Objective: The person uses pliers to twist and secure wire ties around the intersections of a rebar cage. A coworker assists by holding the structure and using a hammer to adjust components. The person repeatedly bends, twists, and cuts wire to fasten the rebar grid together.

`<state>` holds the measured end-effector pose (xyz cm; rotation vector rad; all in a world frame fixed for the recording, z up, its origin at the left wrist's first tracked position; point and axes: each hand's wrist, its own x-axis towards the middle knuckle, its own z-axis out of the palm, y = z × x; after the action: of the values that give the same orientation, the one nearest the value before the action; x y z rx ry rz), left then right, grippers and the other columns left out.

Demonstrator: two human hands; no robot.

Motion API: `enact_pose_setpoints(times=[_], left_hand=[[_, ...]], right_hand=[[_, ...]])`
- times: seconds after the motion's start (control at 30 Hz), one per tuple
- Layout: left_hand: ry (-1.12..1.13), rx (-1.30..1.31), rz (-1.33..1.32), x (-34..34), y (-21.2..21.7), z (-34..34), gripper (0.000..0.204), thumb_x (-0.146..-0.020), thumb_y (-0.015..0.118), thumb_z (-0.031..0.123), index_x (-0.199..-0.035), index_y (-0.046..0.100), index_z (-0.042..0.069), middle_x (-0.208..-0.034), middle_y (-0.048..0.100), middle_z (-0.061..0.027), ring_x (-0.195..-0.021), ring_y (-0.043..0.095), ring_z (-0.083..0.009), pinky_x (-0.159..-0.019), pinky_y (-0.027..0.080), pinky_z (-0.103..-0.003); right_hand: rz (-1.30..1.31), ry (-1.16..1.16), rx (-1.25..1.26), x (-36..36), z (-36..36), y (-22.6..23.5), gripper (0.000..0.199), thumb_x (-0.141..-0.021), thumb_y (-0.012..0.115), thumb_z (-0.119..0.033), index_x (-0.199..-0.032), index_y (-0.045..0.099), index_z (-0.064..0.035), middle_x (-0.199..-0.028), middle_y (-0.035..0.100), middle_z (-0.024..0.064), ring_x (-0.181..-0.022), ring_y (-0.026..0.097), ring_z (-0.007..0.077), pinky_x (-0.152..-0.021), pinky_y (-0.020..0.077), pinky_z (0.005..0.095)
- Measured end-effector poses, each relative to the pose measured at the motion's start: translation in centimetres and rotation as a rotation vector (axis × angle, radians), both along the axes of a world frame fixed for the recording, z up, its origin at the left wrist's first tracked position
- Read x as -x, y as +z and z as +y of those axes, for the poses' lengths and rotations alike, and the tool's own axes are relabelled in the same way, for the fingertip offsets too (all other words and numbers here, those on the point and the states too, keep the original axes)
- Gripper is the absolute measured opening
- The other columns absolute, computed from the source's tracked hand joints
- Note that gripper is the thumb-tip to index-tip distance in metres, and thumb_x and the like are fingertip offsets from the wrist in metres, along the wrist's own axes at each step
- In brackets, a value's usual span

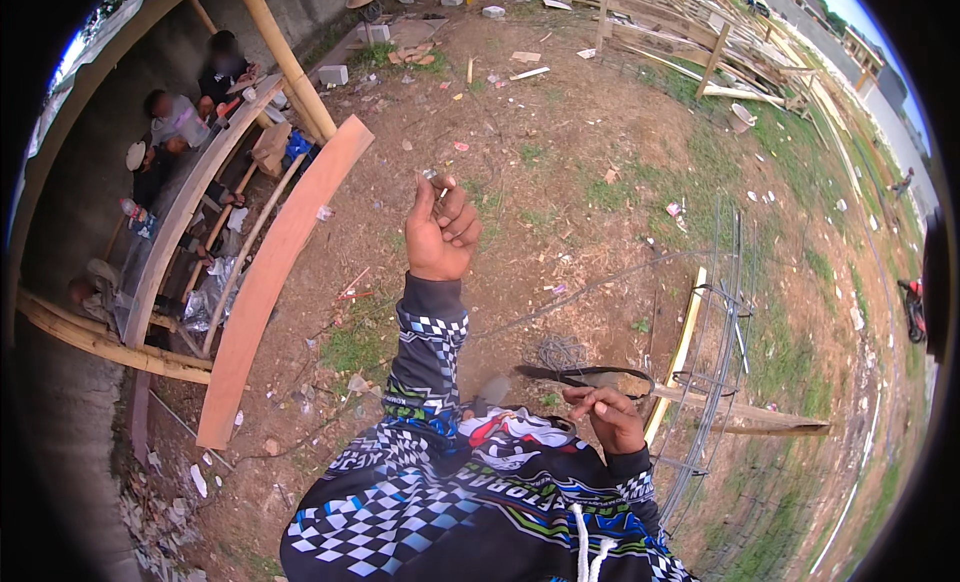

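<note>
My left hand (443, 227) is raised in front of me with its fingers curled and the thumb and index fingertip close together. A tiny pale bit shows at those fingertips, too small to name. Lower and to the right, near my body, my right hand (612, 419) has its fingers loosely bent and apart, and no held thing shows. Just beyond it a dark curved strip (590, 372) runs past a tangle of grey wire (558, 353). Right of that hand stands a long cage of steel reinforcing bars (715, 357), tied with bent stirrups.
A reddish-brown plank (285, 282) slants along a bamboo-framed shelter (285, 57) on the left, where several people sit at a table. A yellowish board (678, 352) and a wooden plank (755, 414) cross by the bars. Scrap timber (680, 37) is piled far right; litter dots the ground.
</note>
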<state>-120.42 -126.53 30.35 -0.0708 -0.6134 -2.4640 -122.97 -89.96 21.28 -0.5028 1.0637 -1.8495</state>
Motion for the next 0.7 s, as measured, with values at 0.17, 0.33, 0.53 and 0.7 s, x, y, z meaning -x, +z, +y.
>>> enact_pose_setpoints(times=[0.17,0.33,0.53,0.7], left_hand=[[-0.039,0.023,0.020,0.5,-0.2,-2.0,0.039,-0.102,0.035,0.045,-0.092,0.054,0.012,-0.058,0.027,0.0053,-0.045,0.021,-0.0059,-0.041,0.021,-0.022],[-0.101,-0.021,0.064,1.7,-0.9,-3.6,0.040,-0.102,0.034,0.045,-0.090,0.053,0.013,-0.058,0.027,0.0050,-0.045,0.021,-0.0059,-0.041,0.020,-0.023],[-0.225,-0.042,0.121,4.2,-1.0,-4.4,0.039,-0.102,0.033,0.044,-0.088,0.051,0.012,-0.058,0.027,0.0044,-0.044,0.021,-0.0061,-0.041,0.020,-0.023],[-0.385,-0.073,0.196,6.9,-1.9,-4.1,0.039,-0.103,0.033,0.043,-0.084,0.048,0.013,-0.058,0.027,0.0039,-0.044,0.021,-0.0063,-0.040,0.020,-0.023]], right_hand=[[0.008,0.047,-0.037,-0.8,-0.6,-1.0,0.017,-0.089,0.056,-0.012,-0.094,0.064,0.0022,-0.110,0.062,0.0251,-0.111,0.059,0.0337,-0.100,0.0380,0.0473],[-0.046,0.079,0.027,-1.9,-1.2,-1.0,0.016,-0.084,0.054,-0.010,-0.086,0.063,0.0027,-0.120,0.057,0.0308,-0.106,0.062,0.0375,-0.100,0.0392,0.0475],[0.012,-0.118,0.077,-3.8,-1.6,-1.8,0.018,-0.078,0.051,-0.012,-0.076,0.062,0.0018,-0.112,0.060,0.0330,-0.110,0.059,0.0384,-0.102,0.0379,0.0477],[0.020,-0.231,0.014,-6.2,-2.1,-1.0,0.023,-0.082,0.047,-0.016,-0.074,0.062,-0.0017,-0.094,0.069,0.0242,-0.126,0.045,0.0410,-0.107,0.0293,0.0526]])
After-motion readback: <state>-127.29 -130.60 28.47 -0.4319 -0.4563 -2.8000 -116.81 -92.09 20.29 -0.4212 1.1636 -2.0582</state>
